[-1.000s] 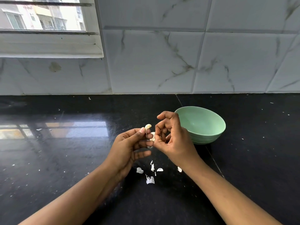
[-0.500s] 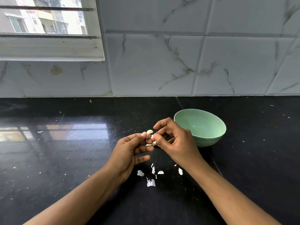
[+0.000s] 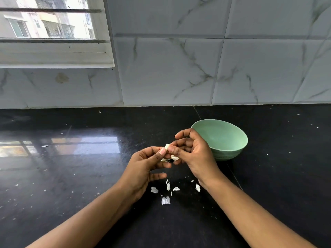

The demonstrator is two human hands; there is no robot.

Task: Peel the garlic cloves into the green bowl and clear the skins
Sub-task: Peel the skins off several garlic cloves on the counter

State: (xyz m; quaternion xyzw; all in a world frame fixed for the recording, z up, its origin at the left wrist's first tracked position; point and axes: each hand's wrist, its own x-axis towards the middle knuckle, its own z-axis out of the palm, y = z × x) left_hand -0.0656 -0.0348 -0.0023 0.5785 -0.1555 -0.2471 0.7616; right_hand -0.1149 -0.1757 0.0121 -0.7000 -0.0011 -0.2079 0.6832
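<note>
I saw the bowl on the counter — both hands just left of it, skin scraps nearer me, wall tiles behind it.

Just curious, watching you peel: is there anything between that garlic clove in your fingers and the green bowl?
Nothing on the counter blocks it. The garlic clove is pinched between both thumbs; only the right hand itself sits between it and the green bowl.

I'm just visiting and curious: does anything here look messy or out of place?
Only the torn white garlic skins scattered on the glossy black stone counter, beneath both hands, near the pale green bowl. Nothing looks damaged.
</note>
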